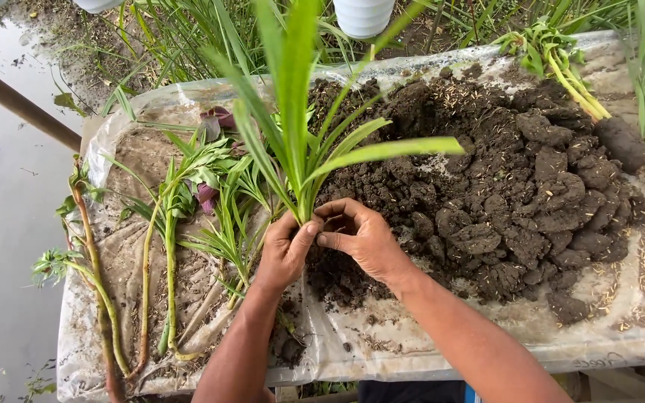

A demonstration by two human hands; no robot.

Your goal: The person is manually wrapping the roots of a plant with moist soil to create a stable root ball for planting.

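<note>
So the desk point(487, 347) is wrapped in a grubby clear plastic sheet point(352, 351). A big pile of dark clumpy soil point(516, 201) takes up the right half, with a yellow-stemmed plant and its root ball point(621, 142) at the far corner. Uprooted green cuttings point(169, 246) lie in a row on the left.

No packages, labels, signs or screens show anywhere in this view.
</note>
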